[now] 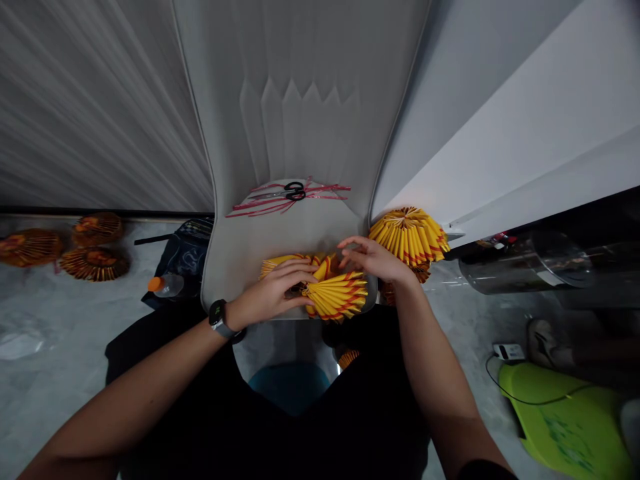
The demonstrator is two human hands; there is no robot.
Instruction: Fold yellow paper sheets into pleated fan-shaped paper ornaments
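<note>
A folded paper piece [340, 298], yellow with red stripes and pleated like a fan, lies at the front of the grey chair seat. My left hand [283, 287], with a watch on the wrist, is closed on it from the left, thumb below and fingers across the top. More yellow folded paper [283, 261] shows behind those fingers. My right hand [373, 257] hovers just above the fan's right side, fingers curled loosely and apart, with nothing visible in them. Farther back on the seat, black-handled scissors [295, 192] rest on several pink-red strips [260, 208].
Right of the seat stands a larger yellow pleated paper piece [410, 235]. Several similar pieces [95, 263] sit on the floor at left, near a dark bag [189, 250] and an orange-capped bottle [170, 285]. A green stool [565, 420] is at lower right.
</note>
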